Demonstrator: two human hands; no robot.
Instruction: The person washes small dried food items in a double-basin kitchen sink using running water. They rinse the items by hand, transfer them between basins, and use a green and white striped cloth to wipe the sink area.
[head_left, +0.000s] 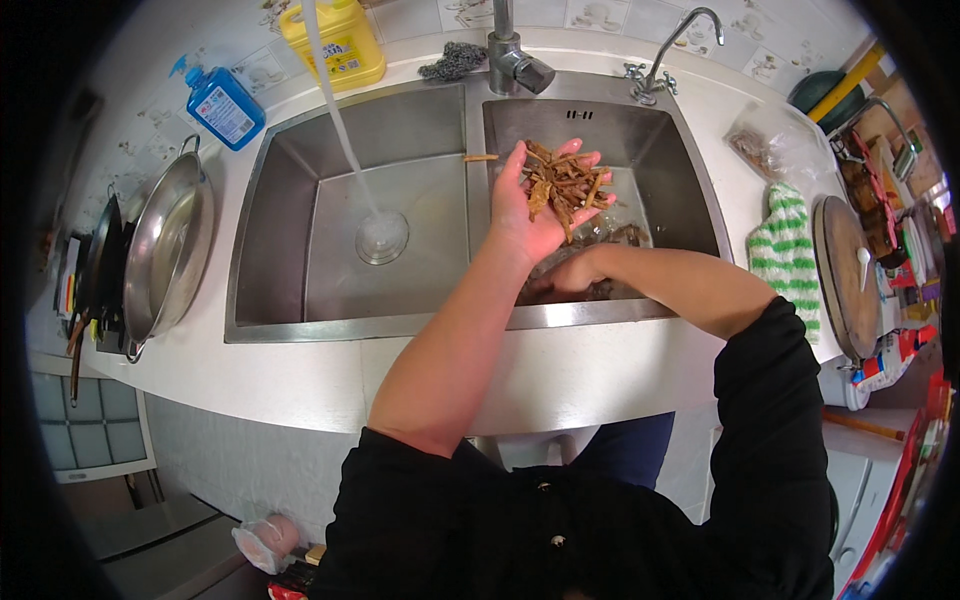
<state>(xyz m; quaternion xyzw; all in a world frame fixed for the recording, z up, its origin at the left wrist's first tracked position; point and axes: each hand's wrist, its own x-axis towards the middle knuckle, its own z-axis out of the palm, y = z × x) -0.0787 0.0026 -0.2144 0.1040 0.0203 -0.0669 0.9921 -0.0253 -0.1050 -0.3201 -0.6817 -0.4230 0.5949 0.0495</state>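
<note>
My left hand (529, 210) is palm up above the right basin of a double stainless steel sink (405, 330), fingers spread under a heap of wet brown dried strips (566, 184), perhaps mushrooms or roots. Low in the right basin is my right hand (574, 274), its fingers hidden among more brown pieces (626, 234) in what looks like water; whether it grips any cannot be told. One thin brown piece (480, 158) lies on the divider between the basins. Water (337, 120) runs in a stream into the left basin, onto the drain (382, 237).
Behind the sink stand a faucet (517, 64), a steel scourer (452, 61), a yellow jug (341, 49) and a blue pump bottle (225, 109). A steel pan (169, 255) leans at left. At right are a plastic bag (787, 150), a striped cloth (784, 255) and a round board (847, 277).
</note>
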